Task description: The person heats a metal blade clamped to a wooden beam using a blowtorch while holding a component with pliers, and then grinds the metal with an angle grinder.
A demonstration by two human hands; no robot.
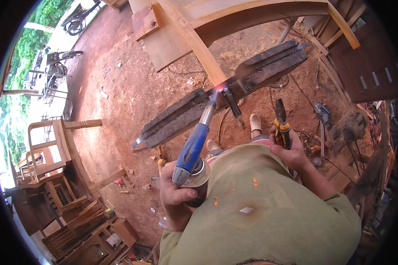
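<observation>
Nearest the camera: an olive shirt, cloth creased. Left hand (174, 194) closed round a metal gas canister (198, 180) carrying a blue-handled torch (193, 143); its flame meets a toothed band-saw blade (234, 88) lying along a dark, rough plank (181, 115). Right hand (292, 152) grips yellow-handled pliers (282, 123), well apart from the flame. Ground: red earth, wood chips. Unfinished wooden chairs (53, 145) far left; pale timber frame (234, 17) far side.
</observation>
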